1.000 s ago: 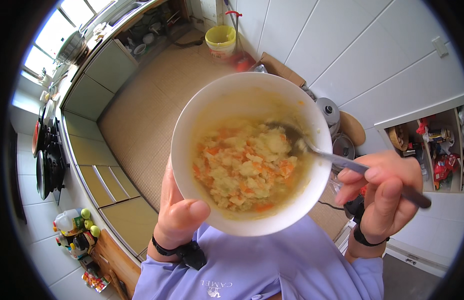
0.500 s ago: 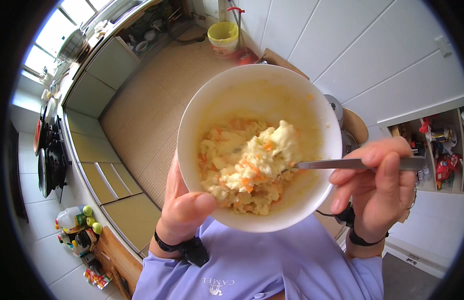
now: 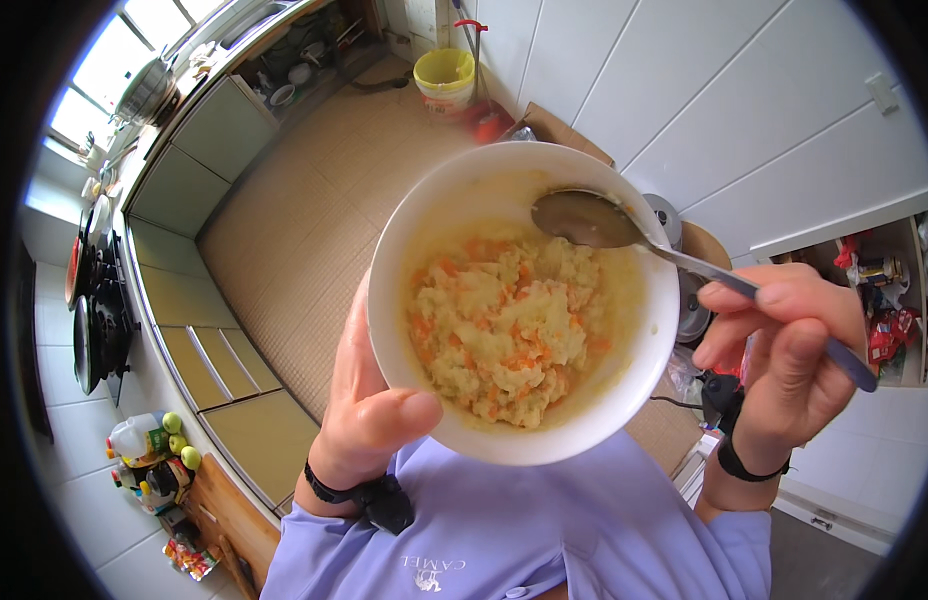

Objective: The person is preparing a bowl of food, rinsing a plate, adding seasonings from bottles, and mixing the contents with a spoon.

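Observation:
A white bowl [image 3: 652, 345] is held up in front of me, tilted so that its inside shows. My left hand [image 3: 379, 400] grips it at the left side, thumb by the rim and the other fingers hidden behind. Inside lies a pale yellow mash with orange bits [image 3: 504, 340], heaped toward the lower left. Between thumb and fingers of my right hand [image 3: 784, 340] is the handle of a metal spoon [image 3: 587, 220]. The spoon's bowl hangs over the upper right inside wall, above the mash, with no lump on it.
On the left runs a counter with cabinets [image 3: 199, 225], bearing a stove with dark pans [image 3: 89, 340] and a wooden board [image 3: 229, 520] beside bottles and green fruit. A bucket with a yellow liner [image 3: 444, 75] stands at the far wall. Packed shelves [image 3: 889, 290] are at the right.
The lump that was on the spoon now lies in the bowl with the rest. The spoon has lifted and moved up toward the bowl's upper right, its handle now slanting down to the right.

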### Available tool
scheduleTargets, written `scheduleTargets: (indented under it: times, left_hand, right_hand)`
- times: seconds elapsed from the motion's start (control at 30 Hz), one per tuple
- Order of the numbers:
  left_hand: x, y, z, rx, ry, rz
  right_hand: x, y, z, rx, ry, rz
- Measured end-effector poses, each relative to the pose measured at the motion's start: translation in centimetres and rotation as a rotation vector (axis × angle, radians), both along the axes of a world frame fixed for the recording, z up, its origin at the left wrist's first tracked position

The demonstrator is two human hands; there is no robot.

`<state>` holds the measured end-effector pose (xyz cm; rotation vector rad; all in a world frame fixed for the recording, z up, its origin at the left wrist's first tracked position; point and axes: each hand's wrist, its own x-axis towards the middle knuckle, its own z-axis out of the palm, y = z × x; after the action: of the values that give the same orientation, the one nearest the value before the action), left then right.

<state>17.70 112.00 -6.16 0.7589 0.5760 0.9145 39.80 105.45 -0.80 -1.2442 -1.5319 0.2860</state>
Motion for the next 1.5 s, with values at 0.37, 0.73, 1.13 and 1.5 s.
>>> scheduleTargets:
  times: [0.37, 0.73, 1.13, 1.5]
  left_hand:
    - [-0.7, -0.2, -0.6, -0.037, -0.011, -0.066]
    - [-0.1, -0.2, -1.0, -0.030, -0.020, -0.032]
    - [0.1, -0.1, -0.7, -0.037, 0.002, -0.020]
    - [0.1, 0.3, -0.5, 0.016, 0.045, 0.001]
  right_hand:
    - [-0.2, 0.6, -1.3, -0.221, 0.303, 0.358]
    - [0.9, -0.5, 0.4, 0.006, -0.029, -0.008]
    - [0.6, -1.2, 0.5, -0.018, 0.096, 0.126]
    - [0.8, -1.2, 0.0, -0.008, 0.125, 0.253]
